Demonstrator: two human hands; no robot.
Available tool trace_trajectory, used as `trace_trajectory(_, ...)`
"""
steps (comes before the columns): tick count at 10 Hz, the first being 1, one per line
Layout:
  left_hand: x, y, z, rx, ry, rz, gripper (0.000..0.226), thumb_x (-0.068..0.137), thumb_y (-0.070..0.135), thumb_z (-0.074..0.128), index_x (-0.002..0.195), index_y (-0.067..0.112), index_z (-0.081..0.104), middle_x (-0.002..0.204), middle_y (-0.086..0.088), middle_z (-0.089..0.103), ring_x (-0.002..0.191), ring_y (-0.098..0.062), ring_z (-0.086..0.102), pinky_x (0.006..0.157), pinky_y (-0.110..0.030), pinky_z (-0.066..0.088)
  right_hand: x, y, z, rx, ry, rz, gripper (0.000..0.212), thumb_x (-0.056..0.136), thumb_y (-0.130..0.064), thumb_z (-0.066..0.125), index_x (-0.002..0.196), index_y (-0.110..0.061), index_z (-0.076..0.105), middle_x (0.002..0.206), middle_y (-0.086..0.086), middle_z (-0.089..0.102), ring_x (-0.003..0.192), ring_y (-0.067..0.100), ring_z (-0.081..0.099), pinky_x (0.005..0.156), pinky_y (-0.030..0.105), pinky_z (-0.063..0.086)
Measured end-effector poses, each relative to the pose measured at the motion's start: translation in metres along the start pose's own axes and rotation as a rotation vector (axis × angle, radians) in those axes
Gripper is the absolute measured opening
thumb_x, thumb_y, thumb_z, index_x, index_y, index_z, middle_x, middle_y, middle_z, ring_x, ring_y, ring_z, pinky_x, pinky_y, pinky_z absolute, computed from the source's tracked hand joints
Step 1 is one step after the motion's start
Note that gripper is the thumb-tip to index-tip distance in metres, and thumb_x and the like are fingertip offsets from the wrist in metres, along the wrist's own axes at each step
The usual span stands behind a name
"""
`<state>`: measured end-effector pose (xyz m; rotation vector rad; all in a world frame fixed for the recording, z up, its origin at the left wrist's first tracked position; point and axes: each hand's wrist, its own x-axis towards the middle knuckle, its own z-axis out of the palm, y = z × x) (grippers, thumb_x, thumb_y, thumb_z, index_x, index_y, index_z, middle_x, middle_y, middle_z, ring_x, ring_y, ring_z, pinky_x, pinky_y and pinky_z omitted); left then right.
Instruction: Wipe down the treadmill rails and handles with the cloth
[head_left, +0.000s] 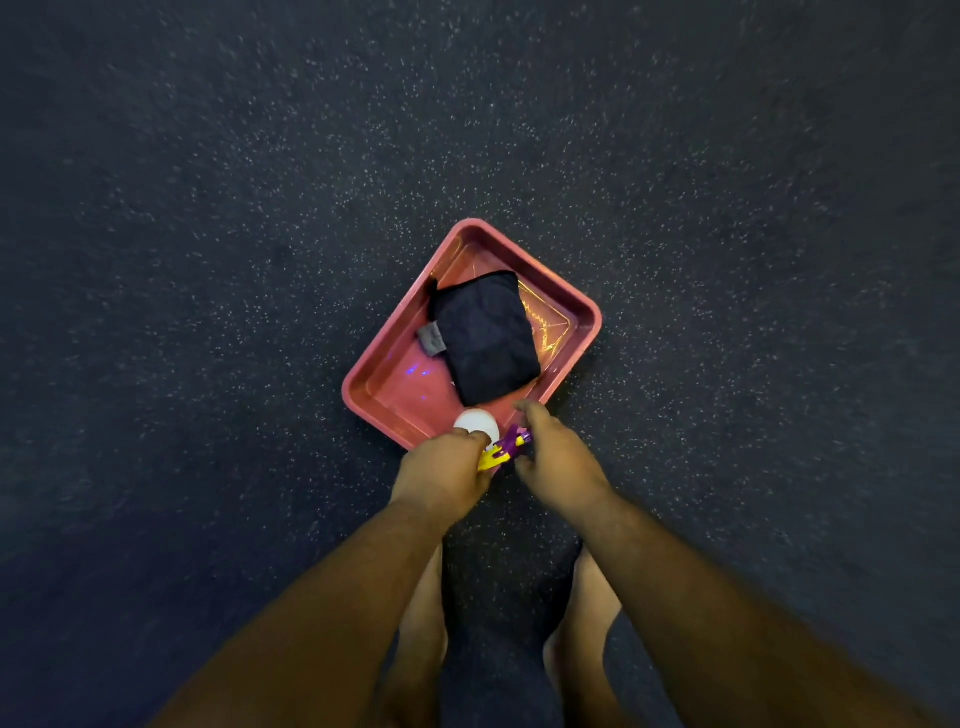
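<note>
Lying folded in the pink tray (582, 332) on the floor, the dark cloth (485, 338) sits just beyond both hands; left hand (444, 473) grips the spray bottle (501, 449), right hand (558, 452) hovers loosely curled, holding nothing.
</note>
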<state>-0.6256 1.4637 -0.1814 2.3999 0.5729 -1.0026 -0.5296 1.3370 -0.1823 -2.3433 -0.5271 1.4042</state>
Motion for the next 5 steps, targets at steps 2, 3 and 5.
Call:
trace_trajectory(2,0.0016,0.0054,0.0012,0.040,0.026,-0.010,0.030,0.096,0.038,0.054,0.120,0.021,0.060,0.111,-0.004,0.063,0.097,-0.027,0.064,0.078,-0.037,0.049,0.0021,0.0034,0.0048,0.009,0.072,0.012,0.048,0.089,-0.007,0.063,0.133,-0.023,0.053,0.132,0.003,0.056,0.114,0.019,0.058,0.097,0.031,0.047)
trace_trajectory(3,-0.0024,0.0062,0.0027,0.054,0.028,-0.022,0.031,0.098,0.038,0.052,0.121,0.019,0.059,0.109,-0.004,0.063,0.096,-0.025,0.063,0.078,-0.036,0.048,-0.0011,0.0022,0.0057,0.033,0.081,0.003,0.046,0.089,-0.007,0.064,0.131,-0.023,0.054,0.132,0.002,0.056,0.114,0.018,0.058,0.098,0.031,0.046)
trace_trajectory(5,-0.0035,-0.0037,0.0023,-0.275,-0.041,-0.039,0.061,0.088,0.046,0.068,0.142,0.022,0.050,0.133,-0.006,0.060,0.115,-0.025,0.060,0.095,-0.034,0.049,-0.0054,0.0059,0.0015,0.283,0.158,0.078,0.058,0.093,-0.010,0.060,0.146,-0.025,0.043,0.142,0.005,0.052,0.125,0.021,0.053,0.104,0.030,0.041)
